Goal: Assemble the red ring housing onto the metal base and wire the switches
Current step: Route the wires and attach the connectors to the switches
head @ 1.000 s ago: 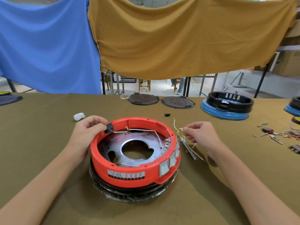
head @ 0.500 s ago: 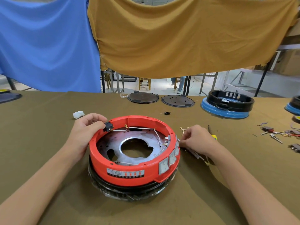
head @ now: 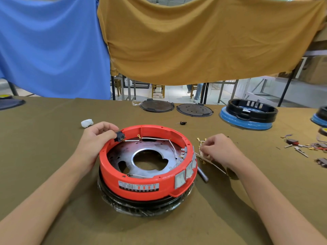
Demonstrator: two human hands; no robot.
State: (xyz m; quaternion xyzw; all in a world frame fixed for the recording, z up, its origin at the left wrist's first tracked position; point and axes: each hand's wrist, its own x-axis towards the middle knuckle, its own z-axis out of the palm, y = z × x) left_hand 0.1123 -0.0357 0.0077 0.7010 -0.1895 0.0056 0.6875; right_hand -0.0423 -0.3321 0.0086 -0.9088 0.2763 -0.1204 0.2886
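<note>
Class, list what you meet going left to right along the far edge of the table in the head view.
Small clear plastic bag → solid dark round plate → perforated dark round plate → black ring housing on a blue base.

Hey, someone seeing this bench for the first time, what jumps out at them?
The red ring housing at centre, sitting over a metal base. The left hand pinches a black switch at its far-left rim; the right hand picks at loose wires beside it.
</note>
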